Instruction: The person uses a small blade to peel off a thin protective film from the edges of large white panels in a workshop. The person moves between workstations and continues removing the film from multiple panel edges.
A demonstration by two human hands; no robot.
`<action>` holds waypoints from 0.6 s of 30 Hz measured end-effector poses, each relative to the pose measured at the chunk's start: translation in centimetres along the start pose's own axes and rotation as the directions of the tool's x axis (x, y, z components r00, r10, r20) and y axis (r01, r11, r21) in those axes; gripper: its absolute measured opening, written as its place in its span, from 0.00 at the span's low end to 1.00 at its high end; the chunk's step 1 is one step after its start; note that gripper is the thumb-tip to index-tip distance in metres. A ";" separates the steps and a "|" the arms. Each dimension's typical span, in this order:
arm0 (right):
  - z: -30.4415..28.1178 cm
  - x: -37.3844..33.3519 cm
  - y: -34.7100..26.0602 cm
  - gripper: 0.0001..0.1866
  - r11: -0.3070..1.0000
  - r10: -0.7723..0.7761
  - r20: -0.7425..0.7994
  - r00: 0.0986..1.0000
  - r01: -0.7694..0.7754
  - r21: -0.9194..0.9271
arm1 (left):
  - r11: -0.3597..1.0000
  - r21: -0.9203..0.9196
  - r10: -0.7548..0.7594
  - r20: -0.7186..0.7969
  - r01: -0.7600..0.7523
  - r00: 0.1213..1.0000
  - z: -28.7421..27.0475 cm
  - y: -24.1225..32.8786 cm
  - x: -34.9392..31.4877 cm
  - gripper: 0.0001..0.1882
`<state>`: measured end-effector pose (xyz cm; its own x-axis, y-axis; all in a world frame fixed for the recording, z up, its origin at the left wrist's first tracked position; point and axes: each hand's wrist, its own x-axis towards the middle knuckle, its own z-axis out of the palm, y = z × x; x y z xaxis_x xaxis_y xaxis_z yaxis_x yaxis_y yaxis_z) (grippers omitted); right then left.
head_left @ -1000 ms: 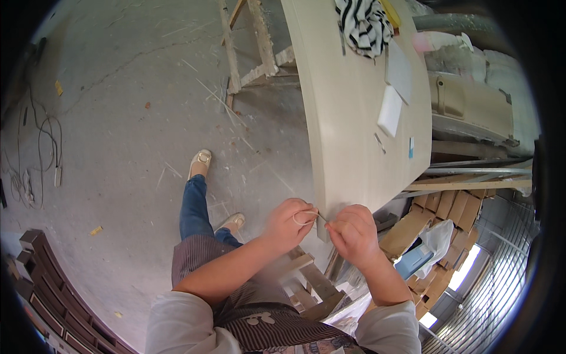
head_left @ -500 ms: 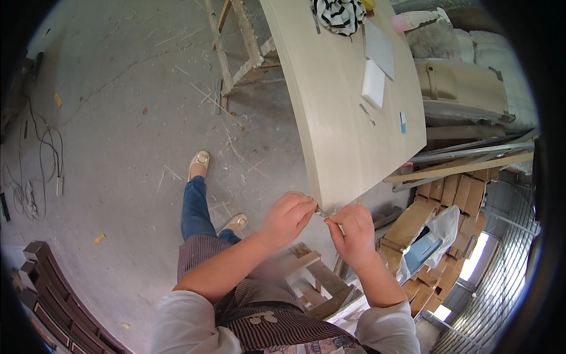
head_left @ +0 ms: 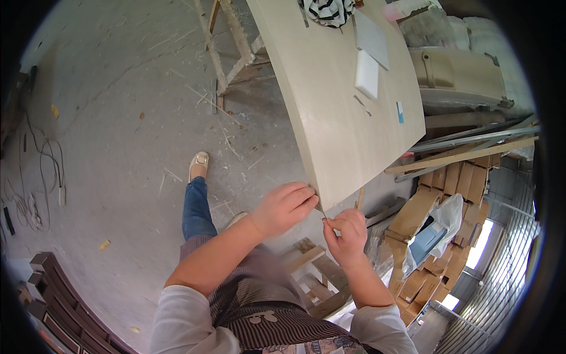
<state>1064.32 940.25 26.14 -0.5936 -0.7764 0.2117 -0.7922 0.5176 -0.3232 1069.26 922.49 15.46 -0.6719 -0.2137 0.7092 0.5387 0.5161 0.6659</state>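
A long pale wood-coloured panel (head_left: pixel 348 153) lies in front of me, its near corner pointing toward my body. Against the edge at that corner rests my left hand (head_left: pixel 286 206), fingers bent and pressed together; whatever is under them is hidden. Just right of the corner, my right hand (head_left: pixel 346 233) pinches thumb against fingers. A thin dark sliver shows between the fingertips of the two hands, too small to name. On the panel lie a white block (head_left: pixel 367 75), a flat grey-white sheet (head_left: pixel 371 38), a slim dark tool (head_left: pixel 362 105) and a small blue-and-white piece (head_left: pixel 400 112).
A wooden trestle (head_left: pixel 242 53) stands under the panel's left side. Wooden strips and metal bars (head_left: pixel 471 141) jut out at right, above stacked cardboard boxes (head_left: pixel 424 283). Cables (head_left: pixel 44 159) and wood scraps litter the concrete floor (head_left: pixel 118 147). A striped cloth (head_left: pixel 327 10) lies on the panel's far end.
My left hand has shifted slightly left along the panel's edge, and the gap between my hands has widened a little. My right hand has dropped slightly. The view has shifted a little.
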 end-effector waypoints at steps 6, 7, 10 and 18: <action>1.1 -1.1 0.3 0.14 0.998 0.040 -0.101 0.994 -0.035 0.058 | 0.990 0.026 0.137 0.051 -0.139 0.989 -0.8 -0.3 1.4 0.17; 1.4 -1.2 0.2 0.15 0.997 0.051 -0.107 0.993 -0.043 0.070 | 0.989 0.023 0.146 0.067 -0.148 0.987 -0.9 -0.4 1.4 0.17; 1.2 -1.1 -0.3 0.15 0.995 0.062 -0.116 0.991 -0.052 0.091 | 0.988 0.017 0.154 0.104 -0.156 0.983 -1.2 -0.7 1.5 0.17; 0.3 -0.7 -0.8 0.13 0.992 0.101 -0.091 0.991 -0.093 0.084 | 0.996 0.031 0.075 0.067 -0.078 0.995 -0.7 0.0 1.3 0.12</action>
<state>1065.41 940.23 26.01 -0.6810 -0.6843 0.2607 -0.7186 0.5559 -0.4178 1068.69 921.65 16.54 -0.6618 -0.1183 0.7403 0.5730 0.5569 0.6013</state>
